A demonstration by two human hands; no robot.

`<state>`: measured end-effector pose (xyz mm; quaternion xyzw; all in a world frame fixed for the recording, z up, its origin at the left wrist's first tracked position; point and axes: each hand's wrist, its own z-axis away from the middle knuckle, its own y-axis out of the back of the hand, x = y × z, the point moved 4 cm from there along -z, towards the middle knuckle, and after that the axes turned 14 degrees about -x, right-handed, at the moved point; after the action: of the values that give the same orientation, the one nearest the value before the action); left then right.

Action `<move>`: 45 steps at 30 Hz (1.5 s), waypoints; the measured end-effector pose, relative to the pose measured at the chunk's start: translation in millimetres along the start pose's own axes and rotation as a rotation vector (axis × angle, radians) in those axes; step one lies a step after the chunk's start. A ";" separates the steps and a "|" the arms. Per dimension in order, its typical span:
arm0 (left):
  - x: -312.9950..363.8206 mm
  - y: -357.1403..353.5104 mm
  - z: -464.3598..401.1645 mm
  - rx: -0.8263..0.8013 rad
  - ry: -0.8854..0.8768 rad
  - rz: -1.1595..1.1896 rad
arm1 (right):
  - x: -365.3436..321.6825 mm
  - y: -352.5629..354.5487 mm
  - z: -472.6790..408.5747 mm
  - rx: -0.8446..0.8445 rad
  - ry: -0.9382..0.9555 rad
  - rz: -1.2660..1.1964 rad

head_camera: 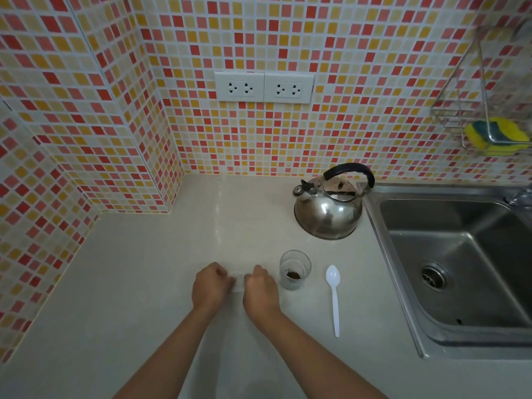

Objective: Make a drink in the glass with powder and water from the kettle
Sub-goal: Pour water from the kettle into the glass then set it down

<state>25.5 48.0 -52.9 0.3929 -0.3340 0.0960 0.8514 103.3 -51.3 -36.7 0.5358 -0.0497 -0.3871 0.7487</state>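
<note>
Powder (293,275), brown and grainy, in round clear glass (295,269)

A home kitchen is indicated by a steel sink (460,254) set in a pale counter (129,283), a mosaic-tiled wall (316,133), a kettle (329,208) and a racked sponge (496,135)

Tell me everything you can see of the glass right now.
The glass is a small clear tumbler, upright on the pale countertop. A small heap of dark brown powder lies at its bottom; no water is visible in it yet. It stands in front of the steel kettle, apart from it, with the white plastic spoon lying to its right, not touching. The right hand is close on its left but does not appear to touch it.
</note>
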 end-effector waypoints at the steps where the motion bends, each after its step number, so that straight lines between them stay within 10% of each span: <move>1: 1.7 1.3 1.0 0.023 -0.038 -0.012 | -1.8 2.5 3.6 0.007 0.022 0.011; 12: 108.4 26.3 3.8 0.043 -0.513 0.205 | 49.8 101.9 78.8 0.416 0.164 -0.339; 23: 246.5 -6.0 -5.0 -0.086 -0.634 -0.018 | 159.0 225.9 60.5 0.521 -0.001 -0.318; 35: 280.2 -34.4 -78.0 -0.150 -0.522 -0.281 | 186.3 284.6 -68.7 0.167 -0.003 0.119; 45: 278.1 -38.1 -85.5 -0.119 -0.559 -0.286 | 198.9 288.7 -82.6 0.087 0.134 -0.338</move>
<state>294.8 57.5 63.2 0.3965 -0.5015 -0.1563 0.7529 434.0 -77.7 103.5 0.5931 0.0745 -0.4684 0.6506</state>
